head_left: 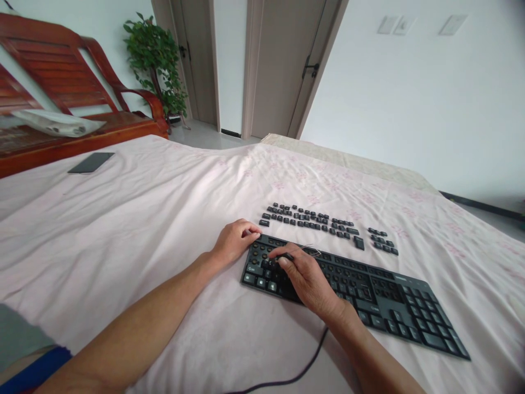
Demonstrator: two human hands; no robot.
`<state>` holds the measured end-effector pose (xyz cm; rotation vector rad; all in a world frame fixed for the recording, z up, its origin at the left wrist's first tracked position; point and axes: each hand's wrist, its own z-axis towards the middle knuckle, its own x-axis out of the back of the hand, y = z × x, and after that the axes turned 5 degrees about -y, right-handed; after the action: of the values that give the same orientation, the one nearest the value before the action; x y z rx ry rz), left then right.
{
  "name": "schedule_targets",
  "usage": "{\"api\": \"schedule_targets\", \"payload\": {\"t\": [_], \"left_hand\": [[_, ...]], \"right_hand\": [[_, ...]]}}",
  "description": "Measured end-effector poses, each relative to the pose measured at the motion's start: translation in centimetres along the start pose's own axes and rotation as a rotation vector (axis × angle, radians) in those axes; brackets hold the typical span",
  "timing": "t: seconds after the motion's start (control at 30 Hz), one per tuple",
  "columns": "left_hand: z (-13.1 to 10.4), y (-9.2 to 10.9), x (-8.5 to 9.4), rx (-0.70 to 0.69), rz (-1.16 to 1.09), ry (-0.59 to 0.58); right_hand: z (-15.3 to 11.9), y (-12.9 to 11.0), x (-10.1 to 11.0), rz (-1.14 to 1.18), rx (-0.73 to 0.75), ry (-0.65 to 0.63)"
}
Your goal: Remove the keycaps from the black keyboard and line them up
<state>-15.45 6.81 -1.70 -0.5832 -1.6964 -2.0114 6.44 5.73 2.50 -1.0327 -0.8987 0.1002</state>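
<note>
A black keyboard (389,303) lies slantwise on the pink cloth, with many keys gone from its upper left part and sockets showing. My left hand (234,241) grips the keyboard's far left corner, fingers closed together at the edge. Over the left key area, my right hand (305,276) is closed around a wire keycap puller (312,250); its dark handle shows at the fingertips and thin wire loops stick out past the knuckles. Loose black keycaps (322,225) lie in rows just beyond the keyboard. The keys under my right palm are hidden.
A dark phone or tablet (92,162) rests at the left on the cloth (164,219). The keyboard's cable (305,366) runs toward me. Beyond stand a wooden bench (82,82), a potted plant (153,60) and grey doors (283,65).
</note>
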Motion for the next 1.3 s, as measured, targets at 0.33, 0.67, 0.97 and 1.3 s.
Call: {"api": "schedule_targets", "payload": {"t": [0.33, 0.67, 0.97, 1.3], "left_hand": [[0.0, -0.1, -0.1, -0.010, 0.006, 0.006], [-0.1, 0.1, 0.1, -0.055, 0.049, 0.011], [-0.5, 2.0, 1.4, -0.281, 0.175, -0.217], [-0.9, 2.2, 1.9, -0.292, 0.215, -0.368]], "right_hand": [[1.2, -1.2, 0.5, -0.138, 0.108, -0.212], [1.9, -1.1, -0.2, -0.231, 0.171, -0.258], [1.6, 0.2, -1.0, -0.086, 0.145, -0.113], [0.9, 0.5, -1.0, -0.102, 0.184, -0.098]]}}
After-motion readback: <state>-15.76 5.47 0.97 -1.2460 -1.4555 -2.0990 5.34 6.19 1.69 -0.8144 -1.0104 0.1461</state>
